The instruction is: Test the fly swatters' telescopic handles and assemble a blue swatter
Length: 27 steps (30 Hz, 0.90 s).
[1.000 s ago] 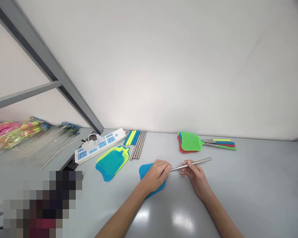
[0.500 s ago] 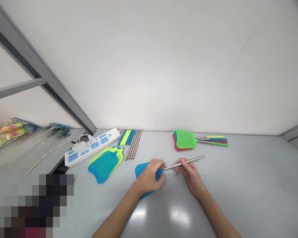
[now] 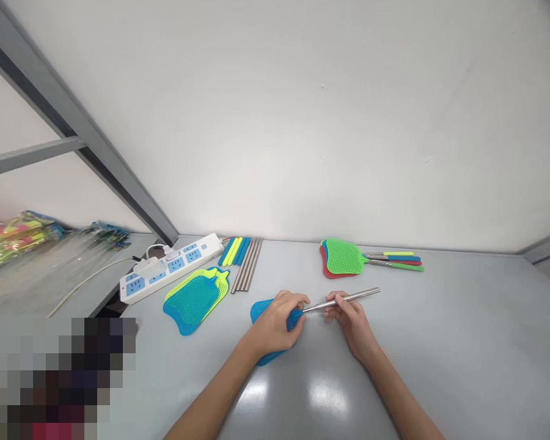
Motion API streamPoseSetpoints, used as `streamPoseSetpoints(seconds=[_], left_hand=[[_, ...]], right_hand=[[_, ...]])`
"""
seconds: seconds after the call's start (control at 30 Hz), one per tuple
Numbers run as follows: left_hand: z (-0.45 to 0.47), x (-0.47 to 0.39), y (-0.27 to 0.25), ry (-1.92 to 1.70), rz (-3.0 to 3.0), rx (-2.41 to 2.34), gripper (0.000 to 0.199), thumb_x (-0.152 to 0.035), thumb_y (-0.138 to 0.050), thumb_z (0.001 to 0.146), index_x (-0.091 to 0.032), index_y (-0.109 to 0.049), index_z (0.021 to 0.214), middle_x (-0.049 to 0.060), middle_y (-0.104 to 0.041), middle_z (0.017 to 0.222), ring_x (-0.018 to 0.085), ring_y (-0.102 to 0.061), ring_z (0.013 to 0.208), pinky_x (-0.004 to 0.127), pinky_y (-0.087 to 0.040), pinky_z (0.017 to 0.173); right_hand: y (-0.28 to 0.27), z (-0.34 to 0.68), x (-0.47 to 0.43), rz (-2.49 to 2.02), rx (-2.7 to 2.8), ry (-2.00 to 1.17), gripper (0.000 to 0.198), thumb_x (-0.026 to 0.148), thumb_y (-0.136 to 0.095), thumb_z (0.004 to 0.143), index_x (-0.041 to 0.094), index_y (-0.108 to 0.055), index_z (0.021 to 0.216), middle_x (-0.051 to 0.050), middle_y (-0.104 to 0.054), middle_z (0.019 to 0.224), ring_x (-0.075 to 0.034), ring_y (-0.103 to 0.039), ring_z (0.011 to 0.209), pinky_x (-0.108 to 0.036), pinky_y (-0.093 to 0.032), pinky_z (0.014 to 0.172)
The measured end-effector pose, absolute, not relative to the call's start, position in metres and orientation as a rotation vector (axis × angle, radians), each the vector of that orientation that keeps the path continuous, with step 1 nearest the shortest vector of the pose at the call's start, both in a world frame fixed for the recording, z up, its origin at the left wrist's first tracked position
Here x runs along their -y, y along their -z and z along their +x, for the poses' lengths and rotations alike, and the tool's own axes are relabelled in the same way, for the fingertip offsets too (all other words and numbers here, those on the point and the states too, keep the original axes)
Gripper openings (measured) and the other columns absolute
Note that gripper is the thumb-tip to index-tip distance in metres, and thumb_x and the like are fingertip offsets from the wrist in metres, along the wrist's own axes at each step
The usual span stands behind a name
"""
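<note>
My left hand (image 3: 277, 321) is closed round the neck of a blue fly swatter head (image 3: 272, 358), covering much of its mesh. From that neck a thin metal rod (image 3: 365, 293) runs right, thicker toward its far end. The fingers and thumb of my right hand (image 3: 348, 319) pinch the rod near its middle. Rod and neck meet at my left fingertips, where the joint is partly covered. To the left lie blue and yellow-green swatter heads (image 3: 193, 302), stacked. Beyond them are several loose metal rods (image 3: 247, 266) and blue and yellow grip sleeves (image 3: 234, 251).
A pile of assembled fly swatters (image 3: 343, 256), green on top, lies near the wall with handles pointing right. A white power strip (image 3: 172, 269) with a plugged-in cable sits at the left. Clear plastic bags (image 3: 64, 269) lie beyond a grey frame post (image 3: 119, 177).
Both hands keep nearly the same hold on the swatter head and rod. The whole view has shifted slightly.
</note>
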<state>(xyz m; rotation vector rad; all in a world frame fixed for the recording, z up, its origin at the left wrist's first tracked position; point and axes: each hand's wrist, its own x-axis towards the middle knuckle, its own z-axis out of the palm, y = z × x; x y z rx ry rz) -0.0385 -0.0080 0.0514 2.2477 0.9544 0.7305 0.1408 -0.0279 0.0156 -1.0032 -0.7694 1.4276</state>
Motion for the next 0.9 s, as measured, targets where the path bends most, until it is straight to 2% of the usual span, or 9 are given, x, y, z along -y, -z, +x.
streamPoseSetpoints(seconds=[0.9], left_hand=[[-0.0379, 0.0068, -0.0525, -0.679, 2.275, -0.958, 0.021, -0.017, -0.039, 0.081, -0.021, -0.049, 0.099, 0.001, -0.059, 0.094, 0.014, -0.050, 0.083, 0.031, -0.033, 0.084]], right_hand=[[-0.0124, 0.1410, 0.0280, -1.019, 0.853, -1.408, 0.018, 0.032, -0.050, 0.077, 0.017, -0.059, 0.077, -0.002, -0.056, 0.062, -0.012, -0.050, 0.057, -0.025, -0.038, 0.056]])
